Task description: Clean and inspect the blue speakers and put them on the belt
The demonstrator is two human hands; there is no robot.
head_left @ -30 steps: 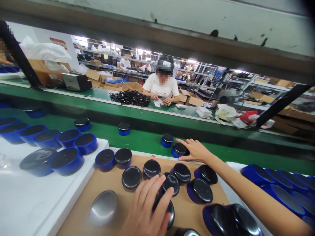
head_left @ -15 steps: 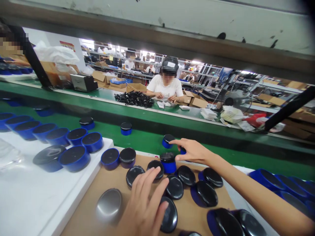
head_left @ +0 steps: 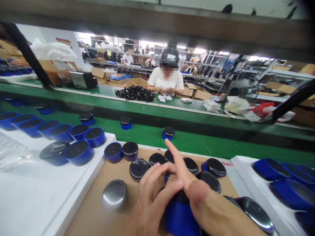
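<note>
At the lower middle, a round blue case with a black top (head_left: 182, 214) is partly covered by both hands. My left hand (head_left: 154, 193) is closed round its left side, with the fingers bent over its upper edge. Across the case's right side lies my right hand (head_left: 188, 177), one finger stretched toward the belt and the others hidden; I cannot tell whether it grips the case. The hands touch each other. Around them on the brown cardboard (head_left: 91, 203) are several similar cases, including a black-topped one (head_left: 139, 168) and a shiny grey-looking one (head_left: 114, 194).
White foam trays with rows of blue cases flank the cardboard, one at left (head_left: 61, 196) and one at right (head_left: 242, 164). Single cases stand on the green belt (head_left: 145, 132). Beyond it, a person (head_left: 166, 78) sits near a pile of black cables (head_left: 135, 93). A beam crosses overhead.
My right hand has come back from the belt toward me and now meets my left hand. The left fingers have curled in. A blue case now shows between the hands.
</note>
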